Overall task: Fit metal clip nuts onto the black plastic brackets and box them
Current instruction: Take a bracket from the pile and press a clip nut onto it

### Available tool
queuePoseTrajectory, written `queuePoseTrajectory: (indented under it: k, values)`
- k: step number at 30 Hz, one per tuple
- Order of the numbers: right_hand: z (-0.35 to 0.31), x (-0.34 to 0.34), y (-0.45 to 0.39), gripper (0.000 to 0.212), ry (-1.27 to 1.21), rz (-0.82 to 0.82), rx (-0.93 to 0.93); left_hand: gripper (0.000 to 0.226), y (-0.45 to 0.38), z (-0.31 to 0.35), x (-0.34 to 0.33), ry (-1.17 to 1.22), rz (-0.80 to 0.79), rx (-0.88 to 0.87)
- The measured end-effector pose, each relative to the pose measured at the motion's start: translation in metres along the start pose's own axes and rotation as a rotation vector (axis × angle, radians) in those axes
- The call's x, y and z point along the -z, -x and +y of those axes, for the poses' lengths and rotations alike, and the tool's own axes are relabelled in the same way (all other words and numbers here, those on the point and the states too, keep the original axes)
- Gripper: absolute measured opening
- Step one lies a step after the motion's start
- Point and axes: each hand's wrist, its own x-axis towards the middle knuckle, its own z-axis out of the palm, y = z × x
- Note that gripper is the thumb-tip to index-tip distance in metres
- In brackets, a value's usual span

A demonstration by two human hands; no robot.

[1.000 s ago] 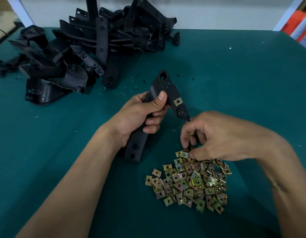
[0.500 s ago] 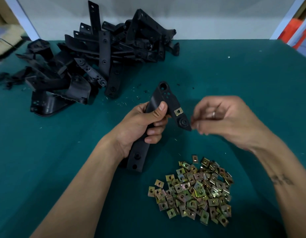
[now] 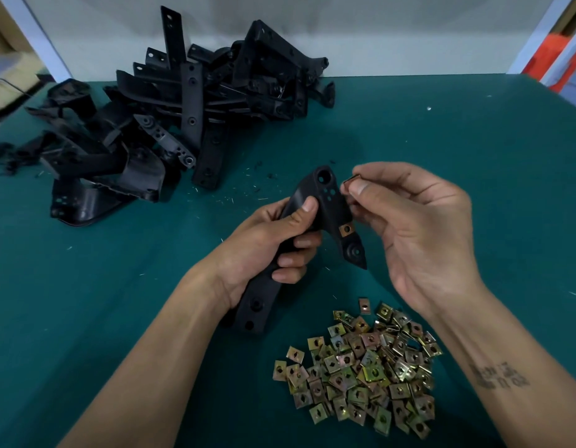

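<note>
A black plastic bracket (image 3: 315, 227), long and angled, is gripped at mid-length by the left hand (image 3: 273, 244), its holed head tilted toward twelve o'clock, presumably to expose the edge for fitting. One brass-coloured metal clip nut (image 3: 346, 228) is already seated on its lower arm. A second clip nut (image 3: 348, 182) is pinched by the right hand (image 3: 409, 227) just beside the head, at its three o'clock, seemingly ready to be slid on. At six o'clock the loose pile of clip nuts (image 3: 361, 370) lies on the green table (image 3: 474, 150); at ten o'clock, the heap of unfitted black brackets (image 3: 183, 124). No box is seen.
</note>
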Motion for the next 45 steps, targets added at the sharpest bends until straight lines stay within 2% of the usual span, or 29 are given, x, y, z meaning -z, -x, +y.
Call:
queuePoseTrajectory:
  k: [18,25,34,40,45]
  values:
    - [0.001,-0.008,0.005,0.011,-0.032,0.094,-0.093,0.025,0.0,-0.001,-0.004,-0.103,0.011,-0.03]
    - [0.001,-0.013,0.01,0.013,-0.068,0.119,-0.207,0.025,0.0,-0.001,-0.006,-0.123,0.041,-0.03]
    - [-0.003,-0.009,0.006,0.026,-0.044,0.055,-0.127,0.022,0.001,0.001,-0.008,-0.14,0.023,-0.023]
    - [-0.001,-0.011,0.008,0.021,-0.011,0.059,-0.09,0.023,0.001,0.0,-0.008,-0.139,0.011,-0.031]
    - [0.0,-0.014,0.015,0.022,-0.093,0.044,-0.1,0.024,0.003,0.001,-0.008,-0.113,0.029,-0.038]
